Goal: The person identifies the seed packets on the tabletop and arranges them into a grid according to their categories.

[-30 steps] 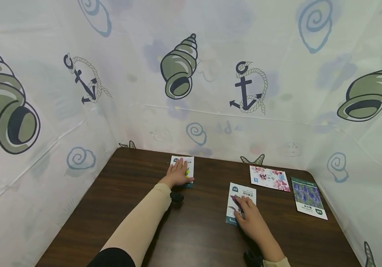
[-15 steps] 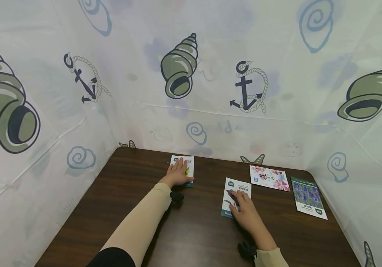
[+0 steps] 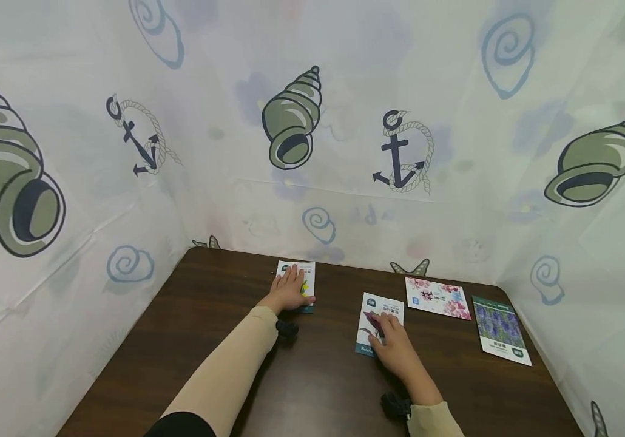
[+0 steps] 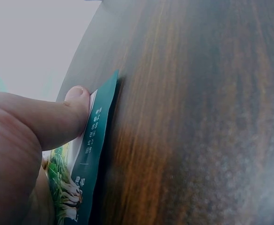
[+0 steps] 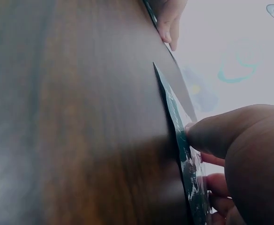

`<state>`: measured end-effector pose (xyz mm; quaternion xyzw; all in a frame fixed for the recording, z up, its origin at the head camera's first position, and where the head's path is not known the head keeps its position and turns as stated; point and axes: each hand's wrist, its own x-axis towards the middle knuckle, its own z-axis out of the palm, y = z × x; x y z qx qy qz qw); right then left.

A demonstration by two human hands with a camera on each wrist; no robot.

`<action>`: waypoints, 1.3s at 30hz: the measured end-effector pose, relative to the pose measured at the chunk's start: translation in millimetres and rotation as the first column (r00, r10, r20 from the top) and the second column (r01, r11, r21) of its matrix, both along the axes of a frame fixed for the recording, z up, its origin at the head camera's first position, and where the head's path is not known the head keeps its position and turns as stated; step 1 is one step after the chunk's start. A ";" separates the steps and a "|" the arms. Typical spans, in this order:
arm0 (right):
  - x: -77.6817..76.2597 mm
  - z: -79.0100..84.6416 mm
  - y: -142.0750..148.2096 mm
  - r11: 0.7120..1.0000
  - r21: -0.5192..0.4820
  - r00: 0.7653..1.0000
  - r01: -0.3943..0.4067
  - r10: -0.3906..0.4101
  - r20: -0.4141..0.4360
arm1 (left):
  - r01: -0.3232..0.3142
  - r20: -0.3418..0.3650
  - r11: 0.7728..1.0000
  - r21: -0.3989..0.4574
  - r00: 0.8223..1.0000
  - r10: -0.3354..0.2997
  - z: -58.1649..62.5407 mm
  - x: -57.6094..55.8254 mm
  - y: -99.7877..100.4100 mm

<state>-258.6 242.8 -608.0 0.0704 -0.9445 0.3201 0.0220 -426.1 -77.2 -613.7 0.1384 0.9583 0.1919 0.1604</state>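
Note:
My left hand (image 3: 289,290) lies with fingers spread on a white seed packet (image 3: 308,271) near the table's far edge. In the left wrist view, the thumb rests on that packet beside its green strip (image 4: 92,150). My right hand (image 3: 394,346) rests its thumb and fingertips on a second seed packet (image 3: 366,321), white with a purple plant picture. The right wrist view shows this packet (image 5: 188,173) edge-on, flat on the table under the fingers. The hands cover parts of both packets.
A pink-blossom packet (image 3: 438,297) lies sideways at the back right. Beside it is a green packet with purple flowers (image 3: 500,328), near the right edge. The dark wooden table (image 3: 312,388) is bordered by printed fabric walls (image 3: 225,200) at the back and sides.
My right hand has slid the purple-plant packet to the left and slightly away from me. The left hand stays on its packet. The head view has tilted slightly.

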 end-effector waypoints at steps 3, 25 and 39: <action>-2.3 -4.3 -3.4 1.000 -0.006 1.000 0.005 -0.005 -0.004 | 0.004 -0.013 1.000 -0.006 1.000 -0.004 -5.5 2.1 -0.5; -45.0 -0.1 -9.4 0.997 -0.065 0.998 -0.036 0.038 0.042 | -0.006 -0.023 1.000 -0.013 1.000 0.006 -2.3 2.9 -1.3; -63.9 4.2 -12.5 0.992 -0.061 0.993 -0.107 0.110 0.047 | 0.019 -0.002 1.000 -0.003 1.000 -0.019 -0.7 0.1 -2.6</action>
